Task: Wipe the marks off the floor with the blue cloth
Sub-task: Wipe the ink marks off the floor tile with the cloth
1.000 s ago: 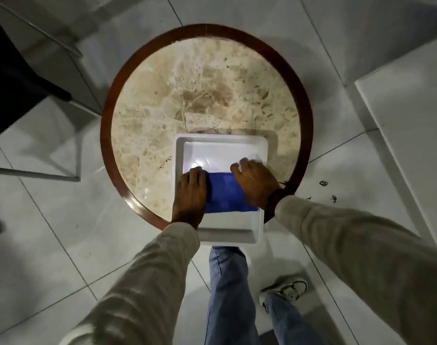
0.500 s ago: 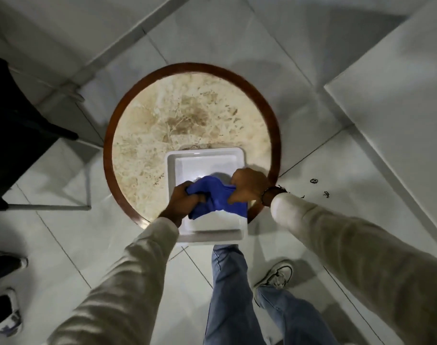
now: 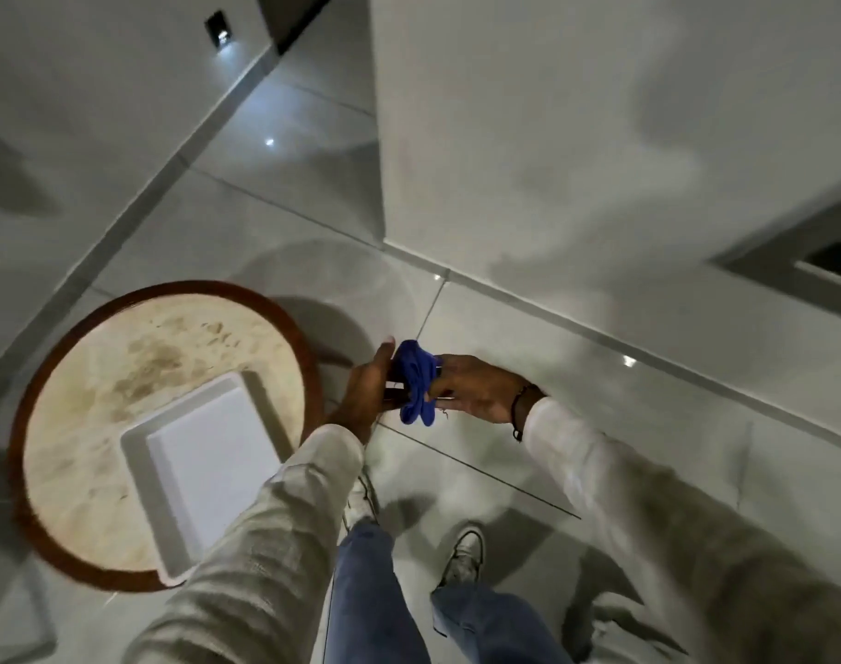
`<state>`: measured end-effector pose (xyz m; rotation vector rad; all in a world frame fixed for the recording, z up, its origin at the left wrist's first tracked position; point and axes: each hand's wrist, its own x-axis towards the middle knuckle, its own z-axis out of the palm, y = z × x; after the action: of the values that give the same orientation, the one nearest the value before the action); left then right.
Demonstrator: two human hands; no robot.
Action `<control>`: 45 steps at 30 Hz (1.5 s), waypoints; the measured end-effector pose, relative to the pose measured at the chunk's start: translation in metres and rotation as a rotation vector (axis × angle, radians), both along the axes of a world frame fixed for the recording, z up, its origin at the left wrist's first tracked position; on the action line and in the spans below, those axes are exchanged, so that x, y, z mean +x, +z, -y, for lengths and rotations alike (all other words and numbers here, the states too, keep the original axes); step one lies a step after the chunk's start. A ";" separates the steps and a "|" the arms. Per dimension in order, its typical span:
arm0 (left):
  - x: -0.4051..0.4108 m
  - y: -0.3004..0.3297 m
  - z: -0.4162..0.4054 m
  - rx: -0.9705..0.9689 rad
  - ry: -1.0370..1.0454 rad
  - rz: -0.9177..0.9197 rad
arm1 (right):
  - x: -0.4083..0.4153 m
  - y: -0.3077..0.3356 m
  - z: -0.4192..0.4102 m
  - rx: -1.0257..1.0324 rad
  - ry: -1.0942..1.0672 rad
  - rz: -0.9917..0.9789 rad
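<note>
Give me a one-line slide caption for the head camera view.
Both hands, left and right, hold the bunched blue cloth above the tiled floor, beside a round table bearing a white tray.

Floor marks (image 3: 441, 414) mostly hidden behind blue cloth (image 3: 416, 383); whole frame motion-blurred.

No readable text, no labels, no brand marks, no numbers or signs anywhere in view, all surfaces plain or too blurred
</note>
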<state>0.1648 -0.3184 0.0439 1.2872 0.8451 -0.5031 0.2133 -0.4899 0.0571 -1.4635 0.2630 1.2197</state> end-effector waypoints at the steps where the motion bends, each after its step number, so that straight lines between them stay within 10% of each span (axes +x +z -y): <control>1: 0.007 0.002 0.021 -0.054 -0.014 -0.023 | -0.002 0.001 0.019 -0.021 -0.022 0.032; 6: 0.028 -0.033 0.096 -0.013 -0.187 -0.019 | -0.014 -0.047 0.085 -0.278 -0.413 0.136; 12: 0.006 -0.210 0.089 0.926 -0.788 0.238 | -0.023 -0.213 0.120 -0.536 -0.642 0.031; 28: 0.024 -0.729 0.045 1.215 -1.122 0.207 | 0.022 -0.698 0.071 -0.789 0.204 0.710; 32: 0.015 -0.783 0.040 1.365 -1.031 0.305 | -0.011 -0.755 0.059 -0.804 0.669 0.972; 41: 0.011 -0.807 0.040 1.473 -0.864 0.446 | -0.010 -0.780 0.092 -0.934 0.473 1.049; 45: 0.010 -0.805 0.042 1.483 -0.853 0.448 | -0.036 -0.784 0.096 -0.777 0.702 1.251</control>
<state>0.1750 -0.3608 -0.7612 3.0292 0.1084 -0.1278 0.1773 -0.5862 -0.7270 -2.8545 -0.7729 0.4450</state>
